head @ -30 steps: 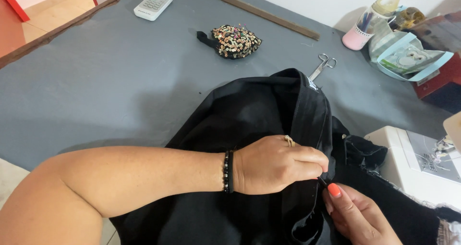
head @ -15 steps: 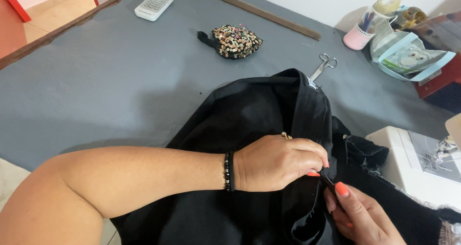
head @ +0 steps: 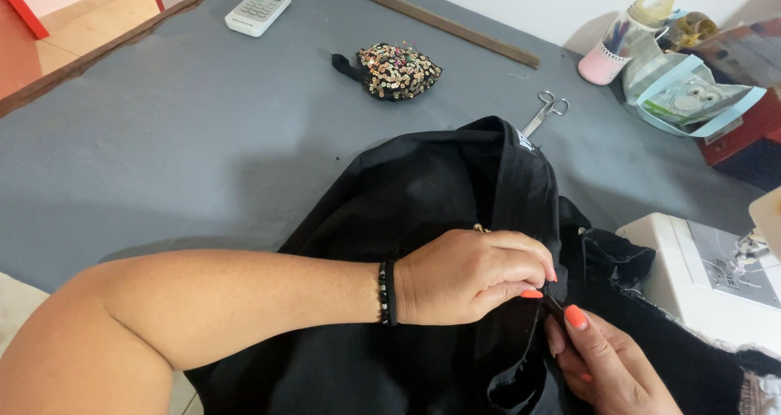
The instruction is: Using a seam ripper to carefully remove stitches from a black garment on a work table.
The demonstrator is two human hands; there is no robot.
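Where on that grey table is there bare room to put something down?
Widest bare stretch: grey table between remote, sequinned pouch and black garment. A smaller gap lies right of the scissors. Crowded: far-right corner by the pink cup, and sewing machine.

Both arms were bare, no sleeves in view. The left hand [head: 472, 275] wore a black beaded bracelet [head: 387, 291] at the wrist, toward nine o'clock, and a gold ring [head: 480, 229]. Nails on both hands, including the right hand [head: 606, 364], were painted bright orange-red.
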